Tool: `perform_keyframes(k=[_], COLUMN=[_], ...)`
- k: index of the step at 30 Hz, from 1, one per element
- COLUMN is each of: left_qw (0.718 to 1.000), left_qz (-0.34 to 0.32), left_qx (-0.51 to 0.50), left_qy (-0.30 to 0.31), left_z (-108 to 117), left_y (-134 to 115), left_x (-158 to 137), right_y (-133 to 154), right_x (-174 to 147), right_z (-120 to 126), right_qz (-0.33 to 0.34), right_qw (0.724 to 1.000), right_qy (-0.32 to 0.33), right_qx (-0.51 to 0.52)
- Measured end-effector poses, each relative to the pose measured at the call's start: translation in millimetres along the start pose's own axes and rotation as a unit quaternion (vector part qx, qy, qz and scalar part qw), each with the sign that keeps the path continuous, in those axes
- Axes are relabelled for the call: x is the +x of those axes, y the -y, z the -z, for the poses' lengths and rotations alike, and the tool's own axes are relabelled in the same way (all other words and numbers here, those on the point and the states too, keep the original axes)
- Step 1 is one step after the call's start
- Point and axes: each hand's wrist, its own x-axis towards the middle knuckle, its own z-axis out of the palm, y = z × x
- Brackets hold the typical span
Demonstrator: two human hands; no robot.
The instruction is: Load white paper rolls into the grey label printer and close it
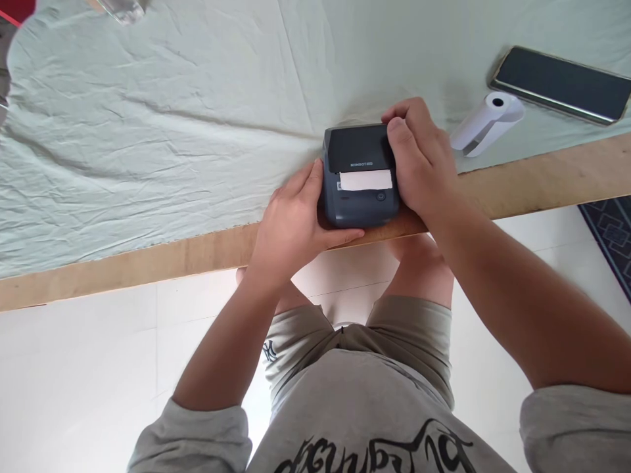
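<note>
A dark blue-grey label printer with a black lid lies at the table's front edge. White paper sticks out of its slot, just above a round power button. My left hand is closed around the printer's left side, its thumb running along the front. On the other side, my right hand grips the printer's right edge, with thumb and fingers at the upper right corner of the lid. The underside of the printer is hidden.
Right of my right hand lies a white paper roll with a loose end. Beyond it rests a dark-screened phone. A pale green cloth covers the table up to a bare wooden edge. Something clear lies at the upper left.
</note>
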Motion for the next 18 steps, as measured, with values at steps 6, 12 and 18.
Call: perform_keyframes(k=[6, 12, 18], left_qw=[0.999, 1.0, 0.998], left_qz=[-0.018, -0.012, 0.021], left_qx=[-0.014, -0.025, -0.056], left_qy=[-0.023, -0.014, -0.027], left_z=[0.6, 3.2, 2.7], left_y=[0.8, -2.5, -3.2], left_x=[0.8, 1.6, 2.0], right_y=[7.3, 9.3, 6.2], right_x=[-2.5, -2.5, -6.6], right_z=[4.3, 5.4, 6.3], right_qz=[-0.016, -0.019, 0.009], right_qw=[0.999, 0.999, 0.998], right_qy=[0.029, 0.037, 0.034], right_qx=[-0.007, 0.01, 0.05])
